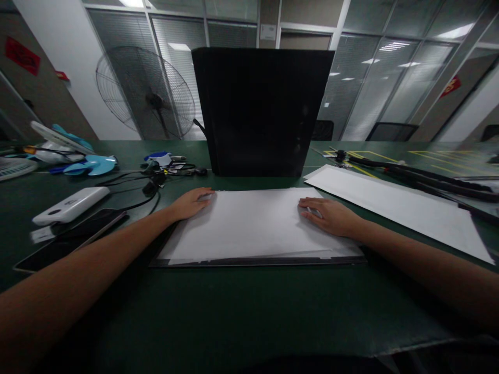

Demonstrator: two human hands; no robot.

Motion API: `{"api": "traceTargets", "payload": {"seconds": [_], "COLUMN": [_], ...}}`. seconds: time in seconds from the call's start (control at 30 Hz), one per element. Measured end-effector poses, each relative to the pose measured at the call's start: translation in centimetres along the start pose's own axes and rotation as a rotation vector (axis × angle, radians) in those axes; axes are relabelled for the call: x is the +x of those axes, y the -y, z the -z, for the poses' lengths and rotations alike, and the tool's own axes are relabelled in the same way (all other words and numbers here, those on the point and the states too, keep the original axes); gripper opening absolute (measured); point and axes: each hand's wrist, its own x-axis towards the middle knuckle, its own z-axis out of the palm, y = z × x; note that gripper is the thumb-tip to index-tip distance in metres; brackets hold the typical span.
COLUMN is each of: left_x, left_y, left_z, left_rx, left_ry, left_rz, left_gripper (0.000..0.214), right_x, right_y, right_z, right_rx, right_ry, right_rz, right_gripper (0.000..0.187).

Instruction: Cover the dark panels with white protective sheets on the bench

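A white sheet (253, 223) lies on a thin dark panel (257, 261) on the green table (234, 322) in front of me. My left hand (191, 202) rests flat on the sheet's far left corner, fingers stretched out. My right hand (329, 214) lies on the sheet's far right part, fingers extended and slightly curled, palm down. Neither hand holds anything I can see.
A tall black box (261, 109) stands just behind the sheet. A second long white sheet (397, 208) and black cables (429, 179) lie to the right. At left sit a white power bank (70, 205), a phone (66, 239), cables, blue tools and a floor fan (146, 93).
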Motion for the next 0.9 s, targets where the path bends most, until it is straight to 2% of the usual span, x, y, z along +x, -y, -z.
{"api": "traceTargets", "payload": {"seconds": [0.17, 0.33, 0.47, 0.63, 0.77, 0.9], "left_x": [0.2, 0.3, 0.3, 0.3, 0.3, 0.2], "left_y": [0.4, 0.6, 0.6, 0.4, 0.2, 0.0], "left_z": [-0.1, -0.2, 0.0, 0.0, 0.0, 0.1], "left_rx": [-0.081, -0.112, -0.12, -0.117, -0.06, 0.04], "left_ry": [0.0, -0.004, -0.009, -0.005, -0.01, -0.058], "left_rz": [0.024, 0.027, 0.02, 0.029, 0.056, 0.14], "left_gripper": [0.055, 0.053, 0.053, 0.057, 0.057, 0.06], "right_x": [0.0, 0.1, 0.1, -0.1, 0.1, 0.4], "right_y": [0.0, -3.2, -5.8, -7.0, -7.7, -8.7], "right_z": [0.3, -0.5, -1.4, -1.2, -1.2, -1.6], "right_rx": [0.05, 0.027, 0.077, 0.16, 0.193, 0.201], "right_ry": [0.013, -0.054, 0.012, 0.099, 0.044, 0.005], "right_rz": [-0.006, -0.039, -0.073, -0.068, -0.076, -0.095], "right_gripper": [0.058, 0.064, 0.074, 0.084, 0.082, 0.086]}}
